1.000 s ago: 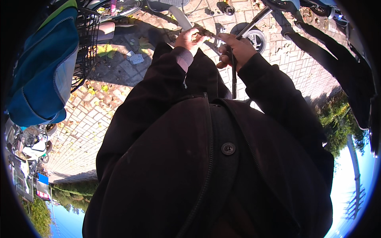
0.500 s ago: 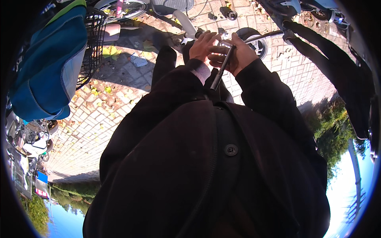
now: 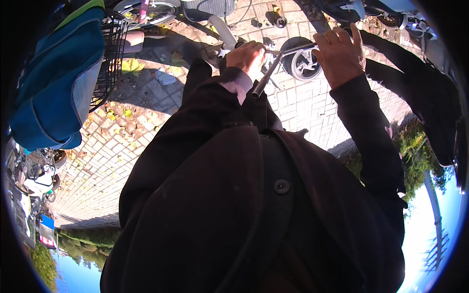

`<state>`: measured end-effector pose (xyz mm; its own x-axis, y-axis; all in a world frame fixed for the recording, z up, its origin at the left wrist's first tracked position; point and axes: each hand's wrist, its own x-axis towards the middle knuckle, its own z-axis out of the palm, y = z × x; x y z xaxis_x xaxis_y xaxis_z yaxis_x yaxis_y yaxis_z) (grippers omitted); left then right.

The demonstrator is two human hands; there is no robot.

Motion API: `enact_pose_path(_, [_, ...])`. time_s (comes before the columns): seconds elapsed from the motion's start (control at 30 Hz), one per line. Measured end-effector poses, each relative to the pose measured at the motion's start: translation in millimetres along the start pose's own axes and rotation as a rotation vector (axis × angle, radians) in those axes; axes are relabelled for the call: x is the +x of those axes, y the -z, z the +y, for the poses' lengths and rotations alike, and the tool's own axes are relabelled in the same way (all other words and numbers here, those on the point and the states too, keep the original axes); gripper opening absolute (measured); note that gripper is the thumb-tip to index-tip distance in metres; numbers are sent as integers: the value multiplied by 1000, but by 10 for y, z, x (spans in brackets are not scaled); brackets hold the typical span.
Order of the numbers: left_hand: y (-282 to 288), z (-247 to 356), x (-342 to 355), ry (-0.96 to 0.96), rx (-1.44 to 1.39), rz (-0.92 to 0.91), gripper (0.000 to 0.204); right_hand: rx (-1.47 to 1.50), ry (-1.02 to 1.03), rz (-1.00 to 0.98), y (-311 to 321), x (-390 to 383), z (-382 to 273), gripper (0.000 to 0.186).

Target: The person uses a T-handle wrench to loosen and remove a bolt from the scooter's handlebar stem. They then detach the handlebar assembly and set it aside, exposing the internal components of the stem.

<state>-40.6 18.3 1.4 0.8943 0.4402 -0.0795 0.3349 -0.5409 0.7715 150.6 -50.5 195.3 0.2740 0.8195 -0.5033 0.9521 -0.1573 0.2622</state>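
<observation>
A dark metal wrench (image 3: 269, 74) with several arms, like a three-way socket wrench, lies across the space between my hands. One arm slants down toward me and another reaches right. My left hand (image 3: 245, 58) is closed around the wrench near its hub; its fingertips and what lies beneath them are hidden. My right hand (image 3: 340, 56) has its fingers raised and apart, its thumb side beside the tip of the right-hand arm; whether they touch cannot be made out. Just beyond my left hand is a pale grey curved tube (image 3: 223, 32). Below the wrench is a small wheel (image 3: 305, 62) with pale spokes.
At left stands a black wire basket (image 3: 113, 53) beside a blue padded cover (image 3: 58, 78). A bicycle wheel (image 3: 155, 10) is at the far left. Round dark parts (image 3: 279, 21) lie on the brick paving (image 3: 312, 110). A person's dark-clad legs (image 3: 408, 73) are at right.
My right hand has left the wrench's middle and moved right, its fingers opening. The wrench's near arm has shifted slightly left and away from me. My left hand stays near the hub.
</observation>
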Motion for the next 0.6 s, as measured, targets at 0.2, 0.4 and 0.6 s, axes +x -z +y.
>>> enact_pose_path(0.2, [-28, 20, -38, 32, -19, 82, 17, 341, -67, -125, -80, -365, -36, 50])
enact_pose_path(0.4, [-16, -12, -31, 55, 25, -34, 19, 697, 135, -327, 446, -667, -419, 88])
enact_pose_path(0.6, [-196, -186, 32, 38, -140, -99, 15, 996, 336, -418, 680, -361, -562, 84])
